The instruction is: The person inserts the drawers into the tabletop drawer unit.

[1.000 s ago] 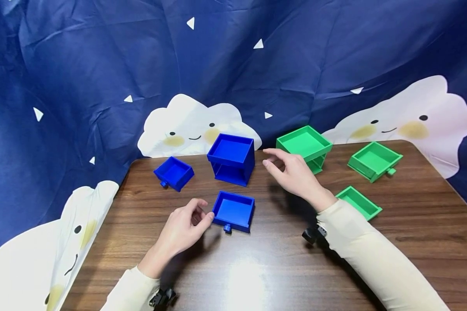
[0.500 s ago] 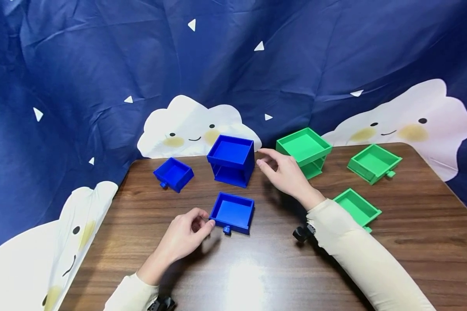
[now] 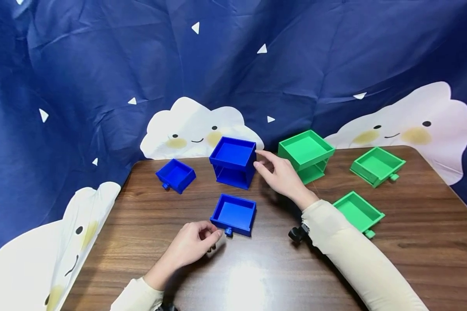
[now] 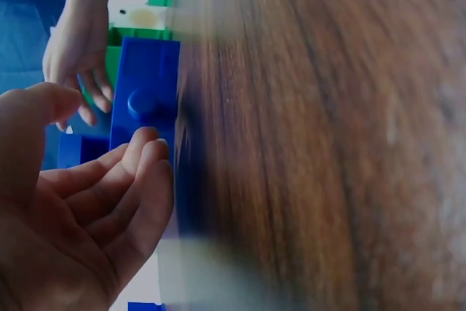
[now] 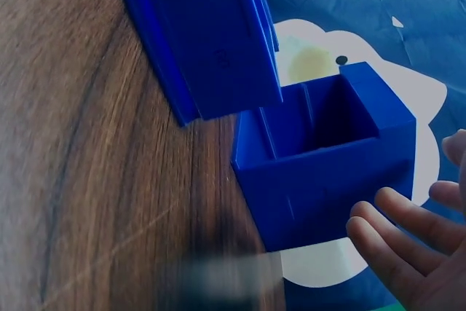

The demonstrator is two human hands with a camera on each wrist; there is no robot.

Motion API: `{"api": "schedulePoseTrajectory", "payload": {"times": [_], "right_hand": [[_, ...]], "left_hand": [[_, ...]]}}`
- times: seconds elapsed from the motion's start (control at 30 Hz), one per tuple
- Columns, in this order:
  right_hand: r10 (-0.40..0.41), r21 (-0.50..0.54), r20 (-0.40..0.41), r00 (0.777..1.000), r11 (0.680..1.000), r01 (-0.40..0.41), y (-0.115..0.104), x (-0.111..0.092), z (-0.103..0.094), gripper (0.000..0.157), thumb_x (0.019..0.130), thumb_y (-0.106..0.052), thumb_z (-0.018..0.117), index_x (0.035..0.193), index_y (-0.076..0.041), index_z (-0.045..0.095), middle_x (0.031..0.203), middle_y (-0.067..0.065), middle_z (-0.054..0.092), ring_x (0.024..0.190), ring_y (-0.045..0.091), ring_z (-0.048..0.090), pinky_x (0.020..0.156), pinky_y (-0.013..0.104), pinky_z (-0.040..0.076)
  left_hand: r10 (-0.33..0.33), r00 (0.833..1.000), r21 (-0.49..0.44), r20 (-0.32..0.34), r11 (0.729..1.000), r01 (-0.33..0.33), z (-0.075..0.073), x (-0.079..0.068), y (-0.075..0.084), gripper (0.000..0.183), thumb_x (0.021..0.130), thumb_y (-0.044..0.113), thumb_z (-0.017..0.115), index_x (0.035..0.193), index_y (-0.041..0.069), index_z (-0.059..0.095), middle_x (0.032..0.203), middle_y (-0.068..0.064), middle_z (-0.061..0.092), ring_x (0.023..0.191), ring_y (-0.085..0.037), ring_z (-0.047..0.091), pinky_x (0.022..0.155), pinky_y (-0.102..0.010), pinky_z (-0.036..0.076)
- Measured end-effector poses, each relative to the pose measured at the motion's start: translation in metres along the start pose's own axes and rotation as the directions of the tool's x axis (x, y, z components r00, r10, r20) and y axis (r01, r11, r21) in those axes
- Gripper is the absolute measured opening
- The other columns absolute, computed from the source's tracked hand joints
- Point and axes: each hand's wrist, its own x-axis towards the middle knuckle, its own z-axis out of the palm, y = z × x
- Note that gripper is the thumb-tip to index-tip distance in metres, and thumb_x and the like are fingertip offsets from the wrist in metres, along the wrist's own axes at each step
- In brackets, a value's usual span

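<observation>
In the head view a blue drawer (image 3: 233, 214) lies on the table, its round knob (image 3: 228, 232) facing the person. My left hand (image 3: 196, 244) is at that knob's left with loosely bent fingers; in the left wrist view its fingertips come just below the knob (image 4: 140, 105), without gripping it. Behind the drawer stands a blue cabinet (image 3: 233, 151) with a tray top and a hollow front. My right hand (image 3: 282, 175) has its fingertips right at the cabinet's right side. Seen from the right wrist, those fingers are spread beside the cabinet wall (image 5: 328, 187).
A second blue drawer (image 3: 175, 172) lies at the left. On the right are a green cabinet (image 3: 307, 149) and two green drawers, one at the back (image 3: 377, 162) and one nearer (image 3: 358, 211), partly behind the right sleeve. A dark blue cloud-print cloth (image 3: 233, 65) hangs behind the table.
My right hand has moved left, from near the green cabinet to the blue cabinet's side. My left hand has slid from the drawer's left edge toward its knob. The drawers stay put.
</observation>
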Motion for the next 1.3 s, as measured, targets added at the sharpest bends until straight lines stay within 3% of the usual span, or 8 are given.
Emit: {"api": "schedulePoseTrajectory", "payload": {"times": [0.27, 0.5, 0.87, 1.23, 1.3], "right_hand": [[0.017, 0.007, -0.033, 0.999, 1.000, -0.017, 0.001, 0.005, 0.010, 0.046, 0.109, -0.030, 0.064, 0.149, -0.008, 0.063, 0.115, 0.014, 0.079, 0.096, 0.028, 0.073, 0.088, 0.045, 0.057], [0.020, 0.026, -0.081, 0.996, 1.000, -0.018, 0.010, 0.011, 0.018, 0.046, 0.109, -0.027, 0.065, 0.149, -0.005, 0.063, 0.117, 0.015, 0.077, 0.093, 0.027, 0.072, 0.086, 0.044, 0.057], [0.093, 0.066, -0.063, 0.994, 0.994, -0.089, 0.009, 0.023, 0.021, 0.050, 0.109, -0.038, 0.065, 0.153, -0.016, 0.062, 0.112, 0.011, 0.074, 0.095, 0.026, 0.072, 0.086, 0.042, 0.057], [0.129, 0.122, -0.037, 0.991, 0.985, -0.123, 0.012, 0.031, 0.025, 0.050, 0.106, -0.038, 0.070, 0.150, -0.015, 0.064, 0.102, 0.009, 0.073, 0.089, 0.024, 0.070, 0.084, 0.039, 0.057], [0.138, 0.149, -0.018, 0.990, 0.980, -0.133, 0.011, 0.032, 0.025, 0.050, 0.106, -0.037, 0.070, 0.151, -0.016, 0.064, 0.101, 0.010, 0.074, 0.085, 0.029, 0.072, 0.081, 0.037, 0.057]], "left_hand": [[-0.074, 0.990, -0.172, 0.121, 0.981, 0.094, 0.004, 0.001, -0.001, 0.028, 0.105, 0.034, 0.070, 0.098, 0.008, 0.079, 0.070, -0.002, 0.072, 0.058, -0.014, 0.068, 0.049, -0.031, 0.058], [-0.093, 0.982, -0.232, 0.165, 0.964, 0.130, 0.011, 0.006, 0.001, 0.031, 0.105, 0.034, 0.069, 0.099, 0.005, 0.078, 0.070, -0.002, 0.071, 0.057, -0.013, 0.066, 0.048, -0.034, 0.059], [-0.117, 0.971, -0.324, 0.209, 0.928, 0.182, 0.016, 0.012, 0.005, 0.035, 0.104, 0.033, 0.070, 0.100, 0.000, 0.078, 0.069, -0.005, 0.071, 0.051, -0.013, 0.064, 0.045, -0.037, 0.059], [-0.181, 0.957, -0.417, 0.229, 0.870, 0.264, 0.023, 0.018, 0.007, 0.035, 0.104, 0.030, 0.072, 0.101, -0.004, 0.080, 0.063, -0.004, 0.069, 0.044, -0.008, 0.062, 0.042, -0.030, 0.056], [-0.190, 0.957, -0.422, 0.220, 0.866, 0.269, 0.023, 0.018, 0.007, 0.035, 0.103, 0.029, 0.073, 0.099, -0.005, 0.080, 0.061, -0.003, 0.069, 0.043, -0.008, 0.062, 0.042, -0.029, 0.056]]}}
